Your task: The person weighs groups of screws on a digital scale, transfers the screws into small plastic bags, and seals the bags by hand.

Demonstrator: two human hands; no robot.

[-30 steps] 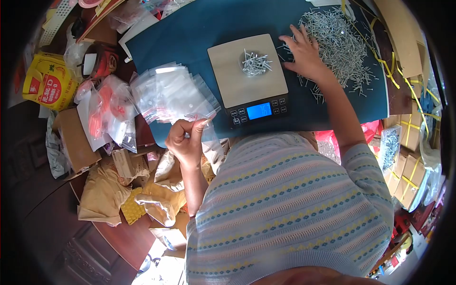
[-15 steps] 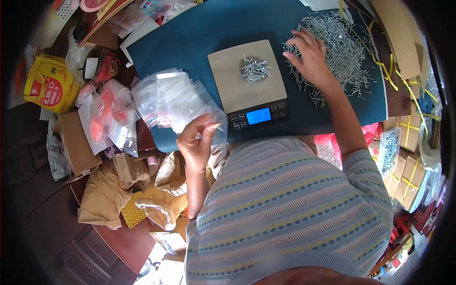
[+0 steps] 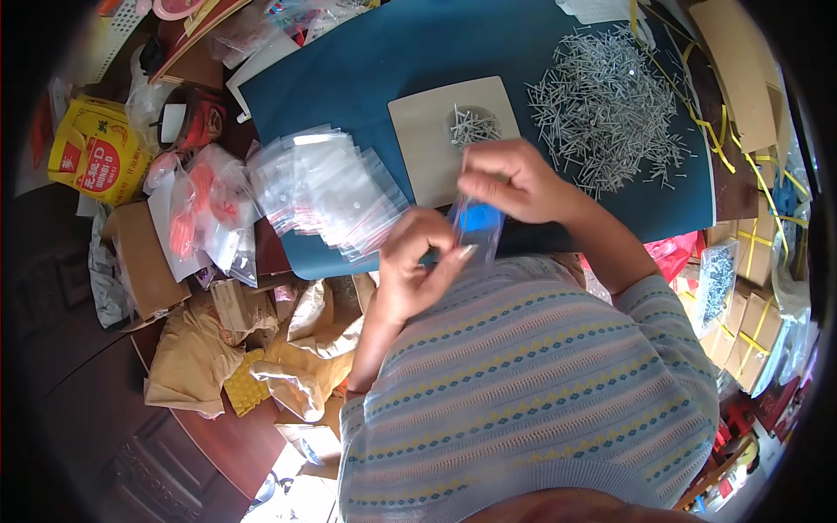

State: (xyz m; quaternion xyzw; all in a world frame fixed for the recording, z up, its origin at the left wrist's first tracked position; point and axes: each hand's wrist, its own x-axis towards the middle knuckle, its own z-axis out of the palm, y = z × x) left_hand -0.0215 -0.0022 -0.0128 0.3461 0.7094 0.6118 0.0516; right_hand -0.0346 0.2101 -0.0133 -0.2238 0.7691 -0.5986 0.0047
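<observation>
A clear plastic bag (image 3: 481,242) is stretched between my two hands in front of the kitchen scale (image 3: 429,159). My left hand (image 3: 417,266) pinches it at the lower left side. At its upper end, my right hand (image 3: 516,181) is closed, somewhat smeared by motion. The scale's blue display glows behind the film, partly covered. On the weighing plate sits a small round dish (image 3: 456,131) with thin metal nails or screws (image 3: 475,127) in it. A large heap of the same metal pieces (image 3: 610,109) lies to the right. A fanned stack of clear zip bags (image 3: 336,187) lies left of the scale.
A dark blue mat (image 3: 349,91) covers the tabletop. Yellow strapping (image 3: 717,139) and cardboard (image 3: 737,74) border the right side. Brown paper bags (image 3: 193,362), a yellow bag (image 3: 98,152) and plastic packs with red contents (image 3: 205,205) crowd the left.
My right hand has left the metal heap and come down-left to the bag. My left hand has moved right with the bag, off the stack to in front of the scale.
</observation>
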